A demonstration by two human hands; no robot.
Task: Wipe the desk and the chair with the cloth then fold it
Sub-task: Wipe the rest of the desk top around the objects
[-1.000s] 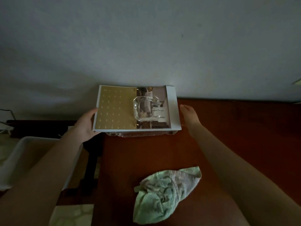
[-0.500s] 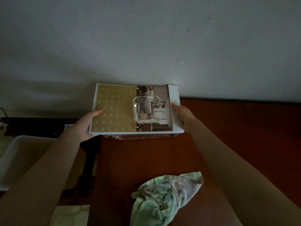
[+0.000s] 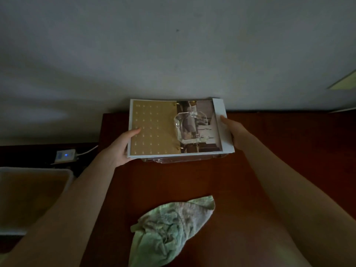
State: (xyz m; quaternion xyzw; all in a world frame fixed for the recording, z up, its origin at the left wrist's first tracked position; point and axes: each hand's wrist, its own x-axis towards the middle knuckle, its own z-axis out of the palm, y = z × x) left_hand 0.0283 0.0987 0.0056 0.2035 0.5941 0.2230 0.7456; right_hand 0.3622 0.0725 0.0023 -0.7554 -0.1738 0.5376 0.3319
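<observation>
Head view, one moment. I saw one desk (image 3: 212, 176), dark red-brown, filling the lower centre and right of the frame against one pale wall (image 3: 173, 45). One cloth (image 3: 169, 228), pale green and crumpled, lay on the desk at lower centre, between my operator's two forearms and touching neither hand.

At frame centre, by the desk's far edge, two hands held one open ring-bound booklet (image 3: 154, 132). The left hand (image 3: 123, 149) gripped its left edge, thumb laid on the gold page, fingers hidden beneath. The right hand (image 3: 234, 132) gripped its right edge, thumb on the white margin. One clear octagonal glass piece (image 3: 190, 128) sat on the right-hand page, apart from both thumbs. One clear plastic item (image 3: 154, 160) showed just under the booklet's near edge; I could not tell whether the booklet rested on it.

At left of frame stood one white tub (image 3: 34, 189), and above it one small white device (image 3: 65, 155) with one blue light and one cable.
</observation>
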